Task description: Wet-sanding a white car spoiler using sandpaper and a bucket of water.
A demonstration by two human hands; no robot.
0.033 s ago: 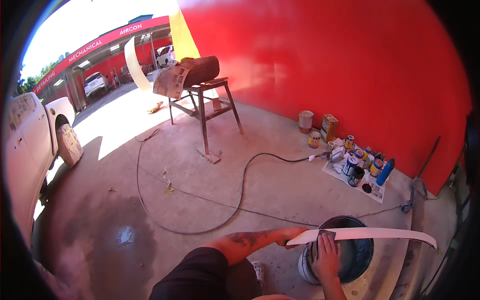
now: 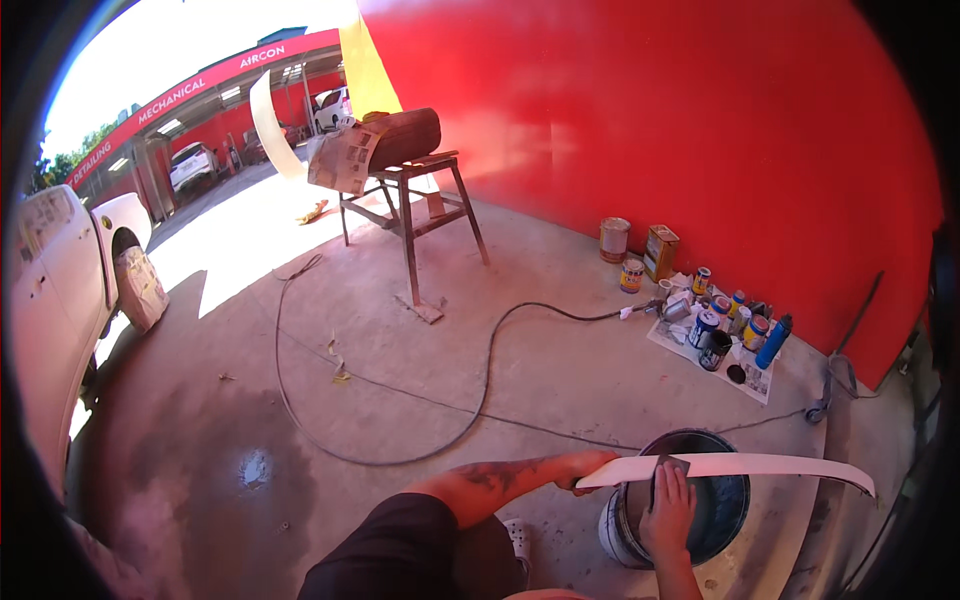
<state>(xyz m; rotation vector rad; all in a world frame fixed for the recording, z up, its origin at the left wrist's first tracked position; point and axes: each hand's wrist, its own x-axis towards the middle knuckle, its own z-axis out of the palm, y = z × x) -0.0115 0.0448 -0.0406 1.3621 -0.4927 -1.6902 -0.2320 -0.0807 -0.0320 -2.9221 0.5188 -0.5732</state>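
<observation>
My left hand [image 2: 585,468] is closed round the left end of a long, curved white strip [image 2: 770,463], held level over a bucket [image 2: 625,540] of dark water. My right hand [image 2: 668,515] presses a small dark sheet [image 2: 676,462], perhaps sandpaper, against the strip, fingers together over it. The strip reaches right past the bucket's rim. My tattooed left forearm comes in from the lower edge.
A stand [image 2: 408,230] carries a dark cylindrical part [image 2: 405,135] and newspaper near the red wall [image 2: 640,120]. Paint cans [image 2: 705,330] cluster at its foot. A black hose [image 2: 480,390] loops over the concrete floor. A white pickup [image 2: 55,290] stands left.
My right hand and the dark sheet have shifted slightly to the right along the strip. My left hand stays on the strip's end.
</observation>
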